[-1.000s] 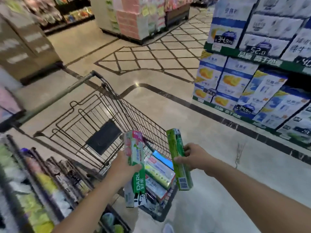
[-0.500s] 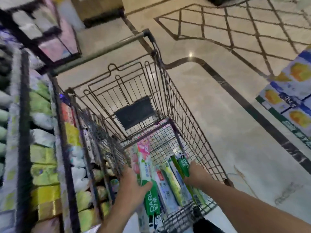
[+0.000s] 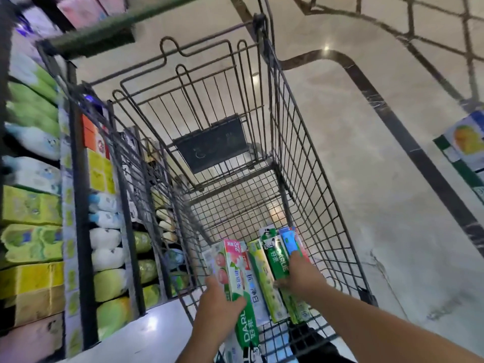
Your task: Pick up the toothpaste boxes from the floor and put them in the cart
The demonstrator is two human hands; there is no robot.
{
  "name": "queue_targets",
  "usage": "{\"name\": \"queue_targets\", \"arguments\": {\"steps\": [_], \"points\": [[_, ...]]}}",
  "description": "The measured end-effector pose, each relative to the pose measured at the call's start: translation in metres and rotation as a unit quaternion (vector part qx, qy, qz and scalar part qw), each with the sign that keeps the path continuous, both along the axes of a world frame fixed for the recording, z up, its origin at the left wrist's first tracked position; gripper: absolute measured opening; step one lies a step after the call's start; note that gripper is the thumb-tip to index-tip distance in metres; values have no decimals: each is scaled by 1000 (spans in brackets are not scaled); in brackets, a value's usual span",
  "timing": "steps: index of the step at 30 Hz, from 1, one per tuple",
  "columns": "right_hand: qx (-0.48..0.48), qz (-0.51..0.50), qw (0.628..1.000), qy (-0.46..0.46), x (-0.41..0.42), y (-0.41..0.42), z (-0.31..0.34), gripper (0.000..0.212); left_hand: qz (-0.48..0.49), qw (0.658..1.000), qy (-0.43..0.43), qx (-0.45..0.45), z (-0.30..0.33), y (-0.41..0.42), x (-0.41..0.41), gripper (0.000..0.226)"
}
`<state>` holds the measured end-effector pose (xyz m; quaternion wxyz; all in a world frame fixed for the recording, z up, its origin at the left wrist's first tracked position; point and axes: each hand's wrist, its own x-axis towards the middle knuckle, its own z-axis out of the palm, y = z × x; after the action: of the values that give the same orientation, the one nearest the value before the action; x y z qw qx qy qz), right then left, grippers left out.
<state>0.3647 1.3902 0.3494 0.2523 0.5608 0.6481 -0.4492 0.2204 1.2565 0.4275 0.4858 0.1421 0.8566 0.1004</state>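
Note:
A dark wire shopping cart (image 3: 296,142) fills the middle of the head view. Several toothpaste boxes lie side by side on its near floor, among them a yellow-green one (image 3: 262,273) and a blue one (image 3: 289,242). My left hand (image 3: 217,307) is shut on a long green and white toothpaste box (image 3: 234,268) with pink fruit print, held low inside the cart's left side. My right hand (image 3: 301,276) grips a dark green toothpaste box (image 3: 276,255) lying among the others on the cart floor.
Store shelves (image 3: 34,205) packed with green, yellow and white packs stand close along the cart's left side. A black plate (image 3: 212,142) hangs on the folded child seat. Polished beige floor (image 3: 366,179) with dark inlay lines lies to the right, with a product display (image 3: 466,142) at the right edge.
The view has tilted down and closed in on the cart. Both hands have gone from above the rim down into the basket, and the dark green box now lies among the others.

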Motion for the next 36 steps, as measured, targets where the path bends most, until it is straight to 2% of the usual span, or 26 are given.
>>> {"name": "queue_targets", "arguments": {"steps": [4, 8, 16, 19, 24, 27, 31, 36], "points": [[17, 18, 1000, 15, 11, 19, 1, 55, -23, 999, 23, -12, -32, 13, 6, 65], [29, 31, 999, 6, 22, 27, -2, 48, -23, 999, 8, -31, -64, 22, 13, 84], [45, 51, 998, 12, 32, 18, -9, 40, -82, 997, 8, -11, -91, 29, 23, 81], [44, 62, 997, 22, 29, 20, 1, 41, -99, 995, -17, -23, -82, 26, 17, 70], [70, 84, 992, 56, 20, 39, 36, 58, -72, 997, 11, -3, -41, 17, -15, 42], [105, 125, 984, 77, 11, 50, 73, 55, -64, 997, 24, 20, 6, 17, -36, 59], [155, 184, 962, 128, -5, 58, 130, 53, -46, 995, 45, 74, 81, 10, -57, 60], [175, 299, 919, 187, -37, 52, 210, 73, -65, 987, 100, 110, 182, -18, -63, 88]]}}
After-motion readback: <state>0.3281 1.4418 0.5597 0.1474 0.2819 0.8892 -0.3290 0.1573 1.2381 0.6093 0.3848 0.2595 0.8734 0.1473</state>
